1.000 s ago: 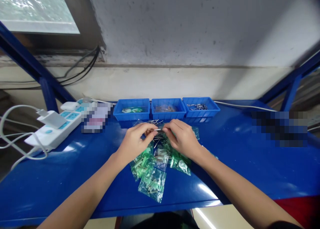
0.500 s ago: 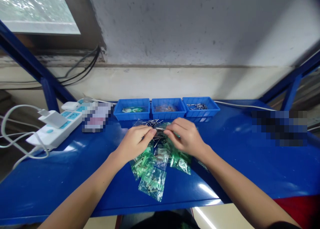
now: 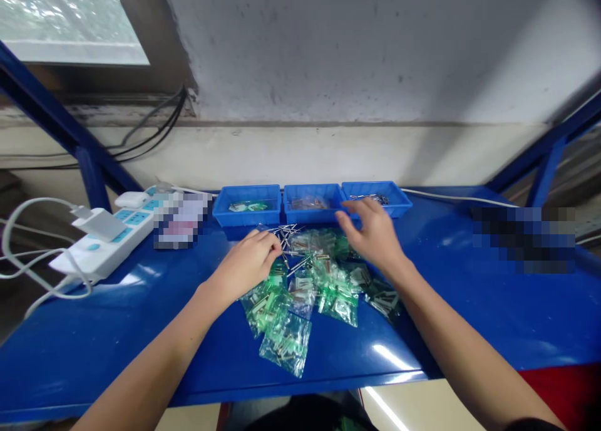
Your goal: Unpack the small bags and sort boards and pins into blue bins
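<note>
My left hand [image 3: 251, 259] is closed in a pinch over the left side of the pile. A thin metal rod [image 3: 293, 254] sticks out from its fingertips to the right. Loose metal rods [image 3: 285, 233] lie just beyond those fingers. My right hand [image 3: 370, 230] is raised with thumb and fingers apart, holding nothing, in front of the right blue bin [image 3: 399, 208]; it partly hides the metal rods [image 3: 381, 199] inside. Between and below the hands are several clear and green plastic packets [image 3: 286, 343] with small pale and metal parts in them.
The left blue bin [image 3: 248, 219] holds green and white pieces, the middle blue bin [image 3: 312, 217] clear plastic packets. A white power strip [image 3: 89, 255] with cables and a blurred phone-like object [image 3: 183, 221] are at left. A pixelated dark object [image 3: 526, 237] sits at right.
My hands were together over the pile, fingers meeting on a thin rod. My right hand has let go, opened and moved up and right to the right bin. My left hand shifted slightly left.
</note>
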Available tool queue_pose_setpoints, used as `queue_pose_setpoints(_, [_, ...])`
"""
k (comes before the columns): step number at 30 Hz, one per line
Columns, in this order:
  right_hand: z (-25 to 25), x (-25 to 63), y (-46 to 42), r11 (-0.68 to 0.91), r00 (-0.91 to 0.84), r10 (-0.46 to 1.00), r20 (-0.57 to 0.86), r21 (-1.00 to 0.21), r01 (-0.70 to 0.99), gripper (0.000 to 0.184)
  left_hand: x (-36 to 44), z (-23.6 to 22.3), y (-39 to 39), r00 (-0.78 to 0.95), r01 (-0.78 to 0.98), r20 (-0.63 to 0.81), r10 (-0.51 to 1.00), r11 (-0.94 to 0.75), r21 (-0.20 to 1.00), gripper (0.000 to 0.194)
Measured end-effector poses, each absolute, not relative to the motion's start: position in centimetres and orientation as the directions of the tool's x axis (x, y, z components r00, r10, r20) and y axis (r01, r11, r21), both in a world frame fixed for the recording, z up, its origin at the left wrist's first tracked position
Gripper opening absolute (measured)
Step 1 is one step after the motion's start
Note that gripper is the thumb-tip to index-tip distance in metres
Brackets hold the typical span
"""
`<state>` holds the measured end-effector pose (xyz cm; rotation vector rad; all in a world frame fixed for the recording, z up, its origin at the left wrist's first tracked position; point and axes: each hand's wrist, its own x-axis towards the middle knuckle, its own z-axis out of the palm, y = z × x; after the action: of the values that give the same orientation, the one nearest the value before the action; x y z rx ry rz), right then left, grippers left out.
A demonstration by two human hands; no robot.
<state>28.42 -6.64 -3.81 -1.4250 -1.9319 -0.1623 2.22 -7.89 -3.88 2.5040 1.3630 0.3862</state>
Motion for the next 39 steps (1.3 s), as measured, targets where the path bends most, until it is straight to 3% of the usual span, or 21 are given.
queue_pose_setpoints(4, [-4.3,23.9,-8.7,0.654,-0.435,0.703,0.562,-0.273,0.706,0.03,2.1,-3.4,-7.9,0.525,0.742,0.178,0.832,-0.55,0.383,0.019])
queue_pose_setpoints(7, [-4.8,22.6,-9.3,0.729,-0.519,0.641,0.566,-0.237,0.642,0.02,2.4,-3.2,-8.1,0.553,0.703,0.233,0.8,-0.598,0.386,0.024])
queue_pose_setpoints(11, [-5.2,22.6,-9.2,0.734,-0.492,0.626,0.604,-0.243,0.635,0.017,2.8,-2.9,-8.4,0.553,0.676,0.26,0.791,-0.609,0.414,0.025])
queue_pose_setpoints(16, [-5.0,22.8,-9.3,0.722,-0.43,0.66,0.616,-0.363,0.589,0.014,3.2,-3.0,-8.6,0.485,0.679,0.273,0.831,-0.555,0.48,0.026])
queue_pose_setpoints(25, [-4.9,22.7,-9.3,0.746,-0.458,0.631,0.625,-0.329,0.578,0.017,3.5,-3.3,-9.0,0.449,0.648,0.272,0.851,-0.52,0.556,0.023])
queue_pose_setpoints(31, [-4.7,22.6,-9.6,0.668,-0.356,0.677,0.644,-0.336,0.663,0.028,3.7,-3.0,-9.5,0.435,0.606,0.394,0.809,-0.587,0.536,0.011])
queue_pose_setpoints(35, [-4.3,22.6,-10.1,0.686,-0.37,0.674,0.639,-0.356,0.635,0.022,3.4,-2.8,-9.5,0.431,0.604,0.448,0.784,-0.619,0.502,0.014])
queue_pose_setpoints(39, [-4.1,22.6,-10.3,0.727,-0.422,0.624,0.658,-0.29,0.623,0.018,3.2,-2.6,-9.4,0.435,0.584,0.441,0.785,-0.618,0.525,0.02])
